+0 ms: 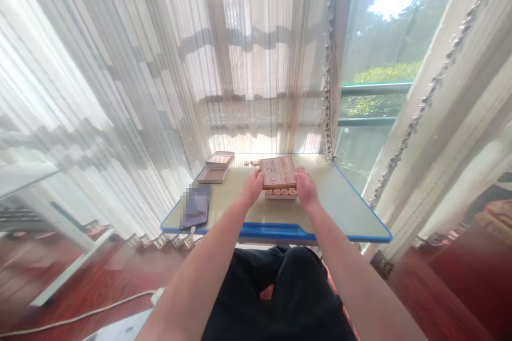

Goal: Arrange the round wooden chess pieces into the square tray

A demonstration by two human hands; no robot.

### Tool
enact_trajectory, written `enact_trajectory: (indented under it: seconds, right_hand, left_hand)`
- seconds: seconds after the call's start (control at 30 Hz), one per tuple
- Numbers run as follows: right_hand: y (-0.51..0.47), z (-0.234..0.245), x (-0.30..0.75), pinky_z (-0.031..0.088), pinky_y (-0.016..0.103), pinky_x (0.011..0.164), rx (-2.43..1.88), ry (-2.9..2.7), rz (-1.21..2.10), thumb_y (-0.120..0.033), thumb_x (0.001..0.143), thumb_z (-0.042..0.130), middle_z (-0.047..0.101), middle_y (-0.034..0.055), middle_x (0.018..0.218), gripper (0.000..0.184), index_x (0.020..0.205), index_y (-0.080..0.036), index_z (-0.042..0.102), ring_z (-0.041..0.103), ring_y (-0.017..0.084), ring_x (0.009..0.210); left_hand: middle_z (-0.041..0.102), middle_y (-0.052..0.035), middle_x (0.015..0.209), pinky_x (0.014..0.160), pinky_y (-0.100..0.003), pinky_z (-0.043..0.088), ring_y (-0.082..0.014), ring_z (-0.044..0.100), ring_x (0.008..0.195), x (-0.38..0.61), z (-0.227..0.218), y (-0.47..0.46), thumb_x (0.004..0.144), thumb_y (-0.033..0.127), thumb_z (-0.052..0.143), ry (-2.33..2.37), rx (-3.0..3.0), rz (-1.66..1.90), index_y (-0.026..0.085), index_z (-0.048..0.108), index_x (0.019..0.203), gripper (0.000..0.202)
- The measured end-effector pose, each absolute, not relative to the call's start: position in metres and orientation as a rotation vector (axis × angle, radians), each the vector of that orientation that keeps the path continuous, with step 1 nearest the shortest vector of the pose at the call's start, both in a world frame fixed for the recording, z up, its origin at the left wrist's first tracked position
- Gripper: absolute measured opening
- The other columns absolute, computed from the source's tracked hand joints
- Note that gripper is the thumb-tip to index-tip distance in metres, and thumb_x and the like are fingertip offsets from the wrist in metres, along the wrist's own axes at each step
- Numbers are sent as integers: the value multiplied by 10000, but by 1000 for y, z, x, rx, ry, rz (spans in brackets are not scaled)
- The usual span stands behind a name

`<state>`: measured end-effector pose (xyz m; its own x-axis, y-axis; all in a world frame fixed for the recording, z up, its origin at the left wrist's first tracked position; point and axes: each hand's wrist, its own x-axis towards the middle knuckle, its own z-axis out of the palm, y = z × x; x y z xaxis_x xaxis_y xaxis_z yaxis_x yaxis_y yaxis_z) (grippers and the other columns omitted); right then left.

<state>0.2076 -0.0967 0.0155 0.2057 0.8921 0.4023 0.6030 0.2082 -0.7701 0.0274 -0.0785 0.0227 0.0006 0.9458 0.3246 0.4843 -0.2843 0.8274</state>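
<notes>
My left hand (253,185) grips the left edge of a flat, square box lid (279,171), printed with dark brush characters on a reddish-beige face. On the opposite edge, my right hand (306,188) has its fingers closed round the side. The lid is tilted slightly towards me, above an open box (280,196). Round wooden xiangqi pieces (285,192) lie in a row along the box's near side; the lid hides the rest of its inside. Behind the lid's left corner, a few loose round pieces (247,163) lie on the table.
Two shallow cardboard trays (212,174) overlap at the table's back left. A dark tablet (195,208), partly blurred, lies by the left edge. The pale table (344,202) has a blue rim. Curtains hang close behind it, and a white cable (100,309) runs over the floor.
</notes>
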Motion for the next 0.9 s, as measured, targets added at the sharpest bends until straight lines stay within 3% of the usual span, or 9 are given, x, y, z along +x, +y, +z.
enact_trajectory:
  seconds: [0.13, 0.27, 0.4, 0.63, 0.9]
  right_hand:
    - [-101, 3, 225, 418, 275, 712, -1786, -1632, 354, -361, 917, 192, 674, 86, 846, 501, 797, -183, 644, 606, 208, 833]
    - [-102, 1, 220, 417, 299, 742, -1865, -1640, 306, -279, 907, 273, 666, 124, 988, 391, 922, -183, 651, 616, 237, 892]
    - [-103, -2, 214, 424, 294, 748, -1972, -1696, 225, -252, 900, 329, 667, 138, 983, 342, 1014, -180, 643, 624, 235, 910]
    - [-97, -4, 214, 445, 321, 723, -2039, -1672, 238, -293, 904, 300, 687, 154, 944, 401, 974, -166, 674, 647, 245, 884]
    - [-103, -1, 213, 443, 294, 722, -2088, -1706, 193, -272, 891, 293, 700, 150, 951, 430, 908, -153, 706, 645, 226, 900]
  left_hand:
    - [668, -100, 1016, 819, -321, 463, -216, 603, 943, 45, 7, -69, 889, 333, 298, 1593, 1967, 1132, 154, 618, 1059, 405]
    - [680, -112, 1000, 830, -337, 453, -241, 611, 942, 40, 5, -60, 869, 332, 346, 1732, 2052, 949, 159, 657, 1026, 390]
    - [683, -137, 972, 846, -351, 441, -266, 610, 951, 37, -2, -64, 849, 321, 398, 1901, 2092, 875, 154, 692, 972, 360]
    - [683, -103, 999, 848, -308, 433, -241, 600, 976, 41, -9, -74, 868, 306, 377, 2025, 2290, 779, 217, 705, 955, 351]
    - [681, -136, 923, 808, -344, 421, -264, 602, 915, 46, -12, -83, 899, 321, 325, 2053, 2397, 740, 176, 683, 947, 389]
